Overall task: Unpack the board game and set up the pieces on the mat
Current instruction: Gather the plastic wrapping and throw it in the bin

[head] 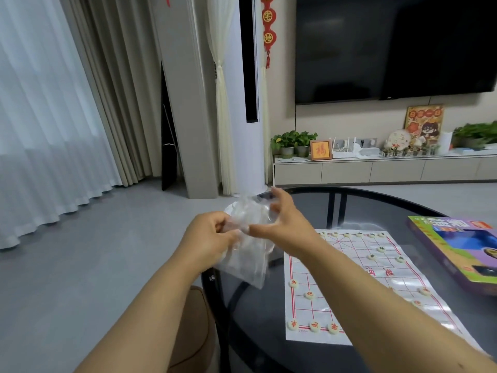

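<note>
Living-room setting, dark glass tabletop before you. Your left hand pinches a clear plastic bag, held above the tabletop's left edge; your right hand grips its upper part, fingers curled. Right of your hands the mat lies flat, round pieces standing on its grid. Game box sits beside it, farther right.

White mat, red grid; cream pieces; purple-green box.

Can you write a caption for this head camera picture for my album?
Two hands hold a crinkly clear plastic bag beside the white chess mat.
</note>
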